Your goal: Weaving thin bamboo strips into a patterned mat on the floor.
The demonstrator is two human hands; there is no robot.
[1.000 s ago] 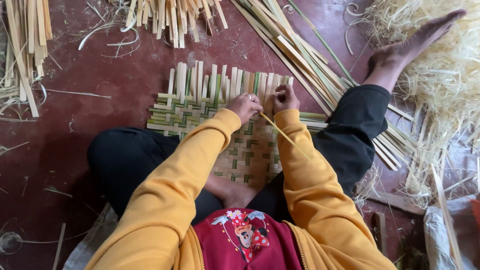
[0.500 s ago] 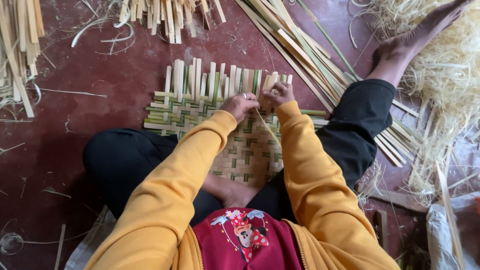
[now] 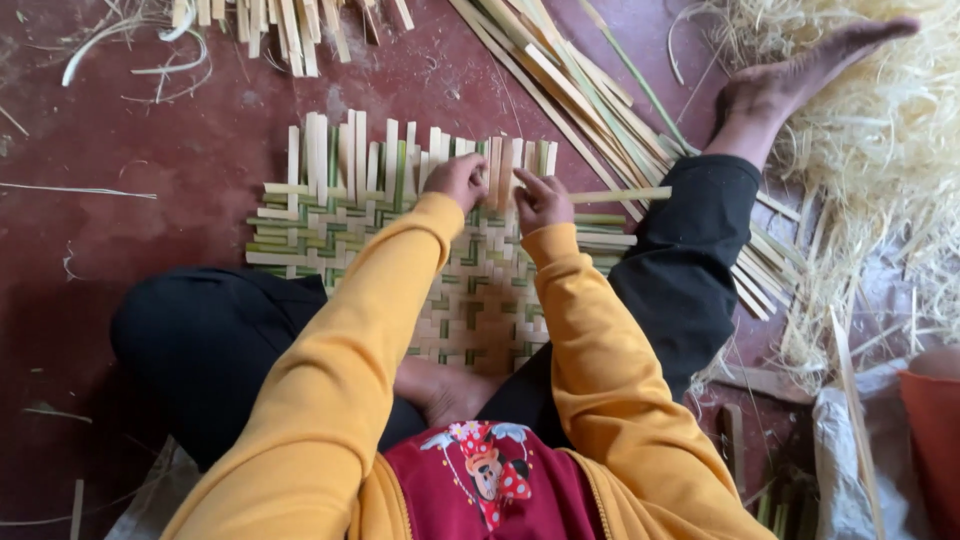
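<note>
Weaving at the mat's [image 3: 330,225] twelve-o'clock edge: right hand [image 3: 541,201] pinches a crosswise strip [image 3: 620,195], left hand [image 3: 458,179] lifts uprights; next, threading likely demands alternate lifts.

A floor-level weaving workshop

We see a worn red floor [image 3: 150,230] strewn with split bamboo strips [image 3: 560,80], a heap of pale shavings [image 3: 880,150], and a half-woven strip mat [image 3: 470,290] spread where we sit barefoot: a handcraft workplace, not a furnished room.
</note>
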